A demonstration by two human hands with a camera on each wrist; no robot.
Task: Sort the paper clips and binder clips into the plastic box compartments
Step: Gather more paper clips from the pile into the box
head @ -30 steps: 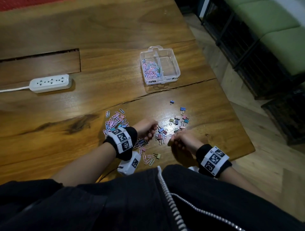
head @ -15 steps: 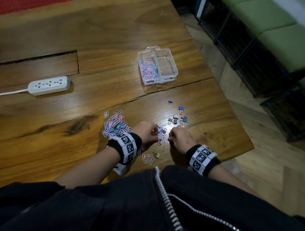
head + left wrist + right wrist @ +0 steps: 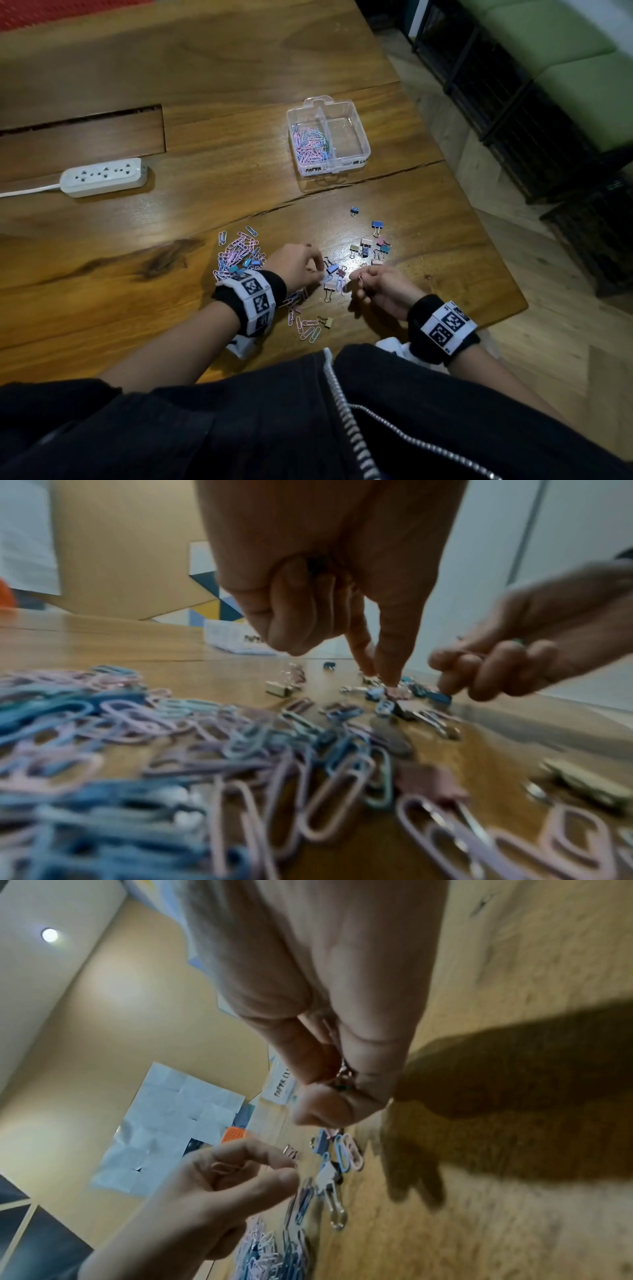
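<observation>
Right hand (image 3: pixel 380 289) grip pinching binder clips (image 3: pixel 344 1081); left hand (image 3: pixel 296 265) fingertips pinching at paper clip (image 3: pixel 328 279) on surface (image 3: pixel 102 281).

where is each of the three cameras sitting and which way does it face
Head: high, facing down at the plastic box, both hands and dark jacket.
Left wrist: just above the table, facing along the left hand over paper clips.
Right wrist: tilted, facing along the right hand, which pinches a binder clip.
Both wrist views show the other hand.
</observation>
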